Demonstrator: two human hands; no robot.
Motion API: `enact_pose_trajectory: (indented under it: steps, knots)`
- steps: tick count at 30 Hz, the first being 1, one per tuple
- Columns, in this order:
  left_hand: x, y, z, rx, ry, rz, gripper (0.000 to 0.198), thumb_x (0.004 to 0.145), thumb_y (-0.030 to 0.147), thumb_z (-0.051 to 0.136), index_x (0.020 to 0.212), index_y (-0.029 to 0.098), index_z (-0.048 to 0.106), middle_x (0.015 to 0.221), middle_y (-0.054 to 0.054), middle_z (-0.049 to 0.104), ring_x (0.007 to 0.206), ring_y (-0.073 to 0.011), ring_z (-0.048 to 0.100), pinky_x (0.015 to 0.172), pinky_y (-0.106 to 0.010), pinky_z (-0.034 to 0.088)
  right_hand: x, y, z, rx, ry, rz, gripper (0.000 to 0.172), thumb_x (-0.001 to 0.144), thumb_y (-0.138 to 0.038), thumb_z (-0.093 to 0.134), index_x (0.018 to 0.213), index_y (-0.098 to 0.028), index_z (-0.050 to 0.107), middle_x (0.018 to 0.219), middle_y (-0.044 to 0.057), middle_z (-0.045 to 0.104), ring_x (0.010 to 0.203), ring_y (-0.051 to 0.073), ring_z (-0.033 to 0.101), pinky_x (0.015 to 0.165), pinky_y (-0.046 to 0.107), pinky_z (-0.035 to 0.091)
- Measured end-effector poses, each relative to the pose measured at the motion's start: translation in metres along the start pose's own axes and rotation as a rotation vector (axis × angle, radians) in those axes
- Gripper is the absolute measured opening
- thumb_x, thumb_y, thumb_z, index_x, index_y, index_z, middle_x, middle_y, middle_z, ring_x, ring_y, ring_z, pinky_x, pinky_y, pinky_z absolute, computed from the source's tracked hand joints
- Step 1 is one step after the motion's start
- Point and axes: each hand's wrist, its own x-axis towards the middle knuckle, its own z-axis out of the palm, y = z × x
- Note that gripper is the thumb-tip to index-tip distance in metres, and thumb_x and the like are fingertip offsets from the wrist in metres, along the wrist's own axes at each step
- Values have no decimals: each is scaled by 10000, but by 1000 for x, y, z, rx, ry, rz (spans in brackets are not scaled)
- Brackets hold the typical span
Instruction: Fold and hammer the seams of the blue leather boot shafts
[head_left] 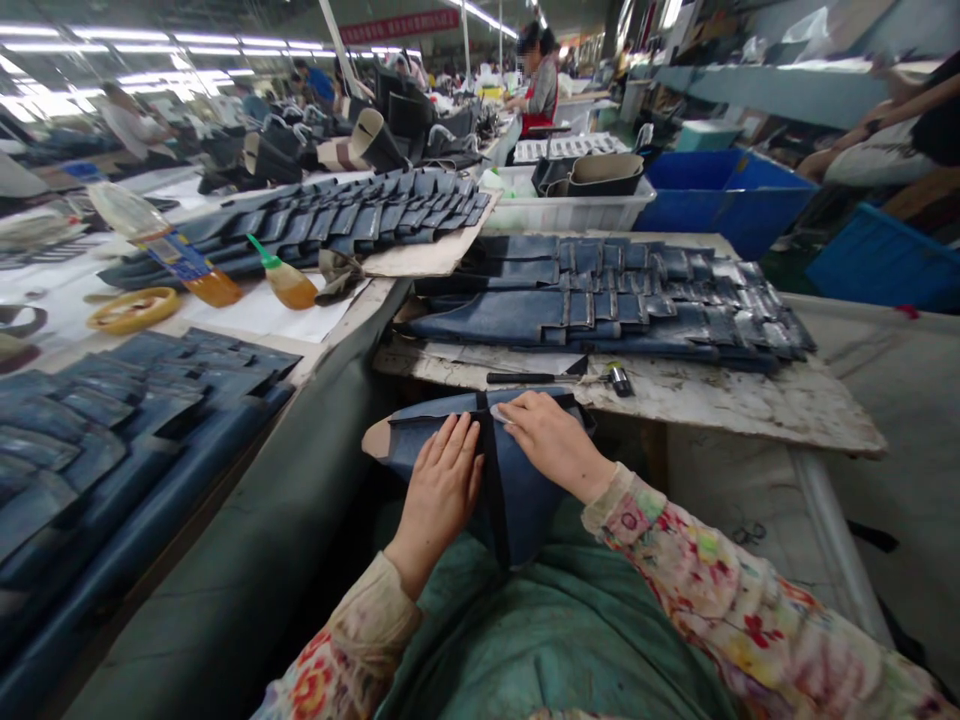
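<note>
No legible writing anywhere.
Red banner [409, 24] overhead, characters too blurred to read; blue label [177, 256] on bottle [127, 210] near counter [247, 312] left edge, too small.

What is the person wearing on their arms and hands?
No gloves: left hand and right hand are bare. The left sleeve and right sleeve are long, pale cloth with red, pink and yellow flowers, gathered at the wrists.

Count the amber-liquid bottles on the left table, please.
2. The large blue-labelled bottle lies by the yellow ring; the small green-nozzled bottle lies right of it. More may be hidden farther back.
</note>
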Motion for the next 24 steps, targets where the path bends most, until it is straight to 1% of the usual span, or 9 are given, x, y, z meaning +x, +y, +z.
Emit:
enact_pose_trajectory:
  steps: [4,7,10,12,15,17,20,24]
  knots:
    - [-2,0,0,9,3,-31,385,924,249,373,1285,149,463,1352,-95,493,1267,-233,421,990,-383,376,3,1,-1,56,-15,-17,227,895,-201,494,1086,-179,614,996,69,596,951,189,524,858,306,435]
    - [5,1,-2,-18,16,-85,359,924,267,382,1252,157,477,1274,-91,553,1186,-229,471,947,-377,389,7,1,-3,119,-50,-41,226,892,-199,501,1078,-169,626,979,72,607,941,183,543,863,307,434]
    - [20,2,-6,-38,13,-146,275,924,275,383,1120,172,545,1126,-87,608,1058,-222,512,859,-359,414,11,1,-6,164,-84,-53,240,888,-189,505,1087,-145,634,966,84,616,935,181,557,860,301,437]
    - [30,2,-9,-39,-11,-176,232,921,274,386,1028,183,571,1025,-75,621,982,-218,522,797,-348,421,15,2,-10,161,-109,-64,246,887,-185,505,1090,-147,641,963,86,623,932,182,563,857,300,439]
    - [38,0,-11,-53,-55,-161,205,917,255,391,947,187,581,950,-59,612,923,-209,520,769,-339,427,19,3,-15,124,-168,-109,244,885,-190,509,1077,-157,656,945,80,633,919,191,566,842,305,440]
    - [38,-3,-10,-89,-60,-105,199,915,226,387,928,177,579,976,-61,604,933,-201,516,800,-336,434,20,3,-18,93,-197,-132,249,880,-197,520,1083,-149,656,943,82,631,911,201,561,832,314,437]
    - [33,-7,-7,-137,-51,-18,198,906,184,388,978,158,571,1073,-77,589,998,-199,508,865,-343,437,19,2,-19,61,-214,-147,248,879,-192,519,1083,-147,653,954,84,618,913,208,550,831,327,432]
    - [26,-12,-3,-157,-52,26,229,896,164,397,1060,145,555,1157,-90,576,1069,-212,502,906,-367,441,18,0,-17,63,-207,-151,247,893,-173,483,1082,-155,642,956,85,599,933,197,534,843,324,424]
